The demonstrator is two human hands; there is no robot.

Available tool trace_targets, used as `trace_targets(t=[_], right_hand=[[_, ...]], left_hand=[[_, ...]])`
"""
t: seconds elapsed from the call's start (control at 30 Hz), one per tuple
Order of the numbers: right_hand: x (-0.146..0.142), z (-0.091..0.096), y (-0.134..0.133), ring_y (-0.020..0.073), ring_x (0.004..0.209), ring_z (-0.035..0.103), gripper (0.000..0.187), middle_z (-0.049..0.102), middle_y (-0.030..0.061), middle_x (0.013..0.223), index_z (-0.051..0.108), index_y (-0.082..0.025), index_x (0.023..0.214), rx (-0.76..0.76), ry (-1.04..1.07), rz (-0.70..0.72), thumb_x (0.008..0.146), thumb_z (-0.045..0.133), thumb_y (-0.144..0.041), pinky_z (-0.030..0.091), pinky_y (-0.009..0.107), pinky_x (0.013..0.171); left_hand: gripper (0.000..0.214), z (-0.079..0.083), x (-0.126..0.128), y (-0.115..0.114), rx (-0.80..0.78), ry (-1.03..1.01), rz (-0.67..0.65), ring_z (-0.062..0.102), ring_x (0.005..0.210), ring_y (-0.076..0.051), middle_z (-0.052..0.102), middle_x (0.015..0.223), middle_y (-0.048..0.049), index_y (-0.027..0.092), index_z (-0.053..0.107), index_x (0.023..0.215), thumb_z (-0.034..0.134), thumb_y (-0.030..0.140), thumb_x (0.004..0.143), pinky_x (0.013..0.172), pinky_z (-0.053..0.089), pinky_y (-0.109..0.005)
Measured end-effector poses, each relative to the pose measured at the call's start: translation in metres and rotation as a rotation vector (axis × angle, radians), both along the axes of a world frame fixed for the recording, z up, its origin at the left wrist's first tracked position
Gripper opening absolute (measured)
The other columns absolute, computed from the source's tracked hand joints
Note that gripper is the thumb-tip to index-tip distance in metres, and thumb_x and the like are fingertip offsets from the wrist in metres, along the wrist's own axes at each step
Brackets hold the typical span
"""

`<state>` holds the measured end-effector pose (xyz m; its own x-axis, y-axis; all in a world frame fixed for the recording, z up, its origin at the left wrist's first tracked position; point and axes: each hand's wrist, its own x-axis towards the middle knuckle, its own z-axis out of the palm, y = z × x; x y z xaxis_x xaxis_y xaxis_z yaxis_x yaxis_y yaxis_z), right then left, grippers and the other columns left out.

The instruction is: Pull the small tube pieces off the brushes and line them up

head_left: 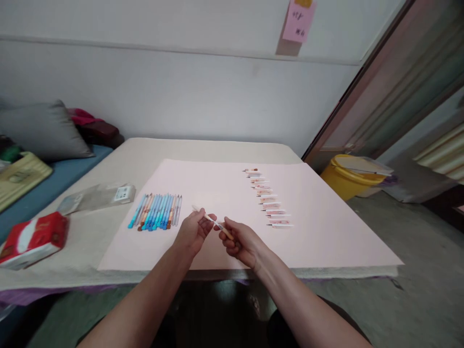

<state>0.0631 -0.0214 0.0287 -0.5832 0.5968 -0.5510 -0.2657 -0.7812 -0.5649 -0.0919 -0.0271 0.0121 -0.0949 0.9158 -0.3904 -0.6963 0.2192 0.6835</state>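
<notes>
Above the front middle of the pink sheet, my left hand (194,231) is closed on a slim white pen refill (209,218). My right hand (242,240) grips an orange-brown pen barrel (227,233). The two pieces meet end to end between my fingertips; whether one sits inside the other I cannot tell. Left of my hands lies a tight row of blue, brown and grey pens (156,211). To the right, a slanting column of slender white-and-pink pen parts (268,199) runs away from me.
The pink sheet (224,181) covers much of a cream-clothed table (145,151). On the left are a clear plastic bag (96,200) and a red tissue pack (34,239). A wall (181,92) rises behind. A yellow bucket (339,176) stands on the floor to the right.
</notes>
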Motion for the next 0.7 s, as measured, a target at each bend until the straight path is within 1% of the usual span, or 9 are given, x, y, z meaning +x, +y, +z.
trace_targets(t=[0.13,0.2,0.47,0.6,0.7], right_hand=[[-0.001,0.001,-0.002,0.0023,0.037,0.027,0.017,0.045,-0.0042,0.054,0.060,-0.011,0.084,0.062,-0.075,0.002,0.081,0.052,-0.026,0.013,0.015,0.036],[-0.001,0.000,-0.002,0.0023,0.038,0.028,0.015,0.046,-0.0042,0.055,0.060,-0.011,0.084,0.078,-0.086,0.013,0.078,0.054,-0.024,0.013,0.015,0.036],[0.000,0.001,-0.002,0.0016,0.037,0.024,0.017,0.046,-0.0045,0.055,0.061,-0.010,0.086,0.087,-0.051,0.024,0.076,0.055,-0.024,0.010,0.016,0.036],[0.001,0.003,-0.001,0.0017,0.037,0.024,0.024,0.048,-0.0053,0.053,0.060,-0.016,0.097,0.075,-0.035,-0.030,0.075,0.060,-0.025,0.010,0.015,0.037],[0.002,0.002,0.001,0.0016,0.037,0.024,0.025,0.049,-0.0050,0.055,0.060,-0.017,0.099,0.049,0.000,-0.061,0.076,0.061,-0.026,0.011,0.014,0.037]], left_hand=[[0.011,0.003,-0.001,0.001,-0.009,-0.010,0.053,0.060,0.056,-0.010,0.067,0.073,-0.0110,0.013,0.051,0.074,0.055,0.016,0.084,0.055,0.052,-0.020],[0.011,0.004,-0.002,0.002,-0.026,-0.007,0.080,0.060,0.056,-0.009,0.067,0.072,-0.0110,0.012,0.051,0.074,0.054,0.015,0.084,0.055,0.051,-0.018],[0.012,0.009,-0.004,0.003,-0.058,-0.021,0.099,0.061,0.056,-0.009,0.066,0.070,-0.0107,0.012,0.050,0.074,0.054,0.014,0.085,0.054,0.052,-0.017],[0.013,0.012,-0.004,0.003,-0.081,-0.043,0.115,0.061,0.054,-0.009,0.066,0.070,-0.0113,0.012,0.050,0.073,0.053,0.013,0.085,0.054,0.053,-0.018],[0.011,0.013,-0.006,0.003,-0.095,-0.063,0.110,0.061,0.053,-0.009,0.067,0.072,-0.0113,0.012,0.051,0.074,0.053,0.013,0.085,0.052,0.053,-0.018]])
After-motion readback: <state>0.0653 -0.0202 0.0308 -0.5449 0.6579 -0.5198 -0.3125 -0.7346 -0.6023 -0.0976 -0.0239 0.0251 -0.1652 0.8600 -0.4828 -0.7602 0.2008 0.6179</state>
